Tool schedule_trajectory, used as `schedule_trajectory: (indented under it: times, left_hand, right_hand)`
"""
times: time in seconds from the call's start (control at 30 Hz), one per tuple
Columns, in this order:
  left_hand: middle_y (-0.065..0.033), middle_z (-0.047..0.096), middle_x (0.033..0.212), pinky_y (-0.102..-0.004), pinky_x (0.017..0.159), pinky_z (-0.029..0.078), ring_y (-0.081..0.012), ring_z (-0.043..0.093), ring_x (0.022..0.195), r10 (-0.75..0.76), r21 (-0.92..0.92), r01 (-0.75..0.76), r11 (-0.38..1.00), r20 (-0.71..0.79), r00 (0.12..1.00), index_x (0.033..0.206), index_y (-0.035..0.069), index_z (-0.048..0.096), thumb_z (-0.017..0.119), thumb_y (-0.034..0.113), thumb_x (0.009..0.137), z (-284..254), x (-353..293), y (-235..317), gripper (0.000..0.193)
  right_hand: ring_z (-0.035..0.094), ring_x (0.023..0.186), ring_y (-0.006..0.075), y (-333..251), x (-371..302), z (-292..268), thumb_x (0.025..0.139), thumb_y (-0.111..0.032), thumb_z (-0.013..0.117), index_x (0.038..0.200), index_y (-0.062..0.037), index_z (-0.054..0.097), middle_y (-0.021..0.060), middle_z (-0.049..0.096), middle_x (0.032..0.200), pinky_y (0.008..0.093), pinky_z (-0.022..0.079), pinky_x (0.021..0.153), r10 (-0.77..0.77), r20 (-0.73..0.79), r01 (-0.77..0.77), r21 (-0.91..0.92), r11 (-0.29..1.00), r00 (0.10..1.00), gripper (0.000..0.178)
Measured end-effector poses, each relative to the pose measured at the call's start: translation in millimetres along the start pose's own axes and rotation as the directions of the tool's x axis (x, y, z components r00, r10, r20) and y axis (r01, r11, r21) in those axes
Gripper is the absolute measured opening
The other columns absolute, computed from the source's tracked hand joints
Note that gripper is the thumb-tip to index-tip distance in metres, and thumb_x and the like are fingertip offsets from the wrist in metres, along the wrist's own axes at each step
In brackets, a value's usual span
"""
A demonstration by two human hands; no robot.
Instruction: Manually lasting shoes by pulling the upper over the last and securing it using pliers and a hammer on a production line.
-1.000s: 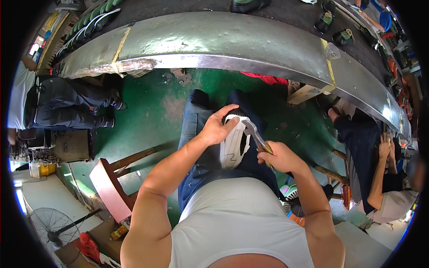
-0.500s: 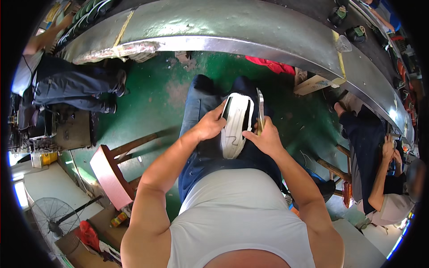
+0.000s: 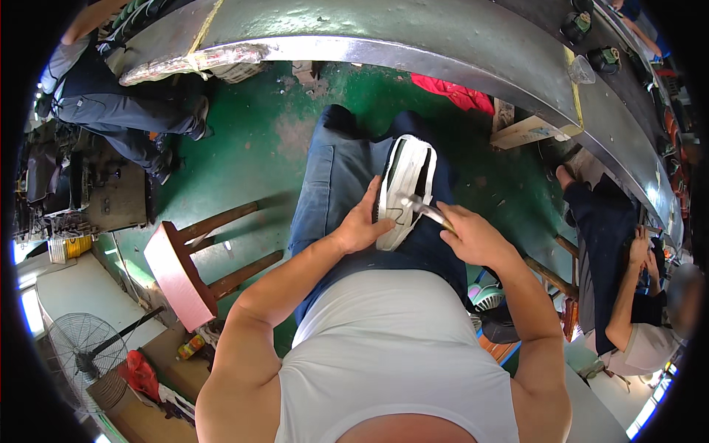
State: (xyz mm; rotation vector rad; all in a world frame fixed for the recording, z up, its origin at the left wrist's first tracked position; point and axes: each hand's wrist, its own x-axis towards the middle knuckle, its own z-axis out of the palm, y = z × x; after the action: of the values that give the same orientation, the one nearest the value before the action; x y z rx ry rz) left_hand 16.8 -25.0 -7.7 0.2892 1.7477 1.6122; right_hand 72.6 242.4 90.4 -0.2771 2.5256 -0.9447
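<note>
A white shoe-like piece [image 3: 408,168], apparently a shoe with its underside up, lies lengthwise on my lap over the dark trousers. Pale strips run along its edges with dark gaps between, and a dark curved mark shows at its near end. My left hand [image 3: 362,224] grips its left side, the thumb lying over the near end. In my right hand [image 3: 470,233] is a hammer [image 3: 426,207], its fingers closed round the handle. The metal head, slightly blurred, points left over the middle of the piece; whether it touches cannot be made out.
A long metal-topped bench [image 3: 310,49] curves across the far side. A pink-seated wooden stool [image 3: 174,279] and a fan [image 3: 87,354] stand at left. One person [image 3: 129,111] stands far left, another [image 3: 628,295] sits at right. Red cloth [image 3: 453,92] lies under the bench.
The hammer has swung from upright beside the piece to lying leftward over it. My left hand has slid nearer along the piece, which has shifted slightly right and away.
</note>
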Motion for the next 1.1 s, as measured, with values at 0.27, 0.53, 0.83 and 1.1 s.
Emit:
schedule_trajectory:
  times: [0.27,0.53,0.83,1.1]
  left_hand:
    - [-0.0174,0.026,0.161,-0.0372,0.119,0.026,-0.0273,0.033,0.145,-0.132,-0.631,0.15,0.761,0.076,0.988,0.159,0.004,-0.003,0.039,0.039,0.101,14.0,-2.2,32.6,0.08]
    - [-0.0246,0.067,0.122,-0.0361,0.102,0.045,-0.034,0.062,0.119,-0.19,-0.162,0.116,0.98,-0.588,0.786,0.13,-0.005,0.06,0.032,0.043,0.108,20.8,42.7,-4.5,0.06]
    - [-0.0292,0.065,0.118,-0.0415,0.098,0.049,-0.0435,0.062,0.113,0.135,0.252,0.008,0.968,-0.543,0.829,0.137,-0.001,0.054,0.036,0.03,0.108,18.9,34.5,3.7,0.046]
    - [-0.0259,0.04,0.151,-0.0451,0.097,0.051,-0.0469,0.061,0.11,0.471,0.605,-0.222,0.765,-0.29,0.833,0.153,0.011,0.034,0.044,0.023,0.104,7.2,35.1,-0.4,0.051]
  right_hand:
    - [0.065,0.092,0.0428,-45.8,38.7,-26.7,0.09,-0.014,0.063,0.109,0.0065,0.057,0.0228,0.067,0.096,0.0489,0.052,0.082,0.095,0.317,0.061,-0.448,0.892,0.944,0.029]
    - [0.062,0.1,0.044,-16.9,25.8,62.4,0.09,-0.023,0.066,0.122,0.0013,0.054,0.0262,0.064,0.107,0.0487,0.05,0.086,0.073,-0.046,-0.071,0.037,0.997,0.996,0.042]
    - [0.064,0.102,0.0415,-13.6,57.7,4.3,0.092,-0.014,0.06,0.119,0.0103,0.053,0.0279,0.063,0.11,0.0478,0.05,0.088,-0.164,-0.145,0.086,-0.437,0.896,0.976,0.037]
    - [0.066,0.082,0.0414,19.6,46.9,59.1,0.093,-0.023,0.063,0.109,0.0004,0.059,0.0209,0.069,0.088,0.0491,0.051,0.077,0.137,-0.244,-0.122,0.074,0.99,0.96,0.029]
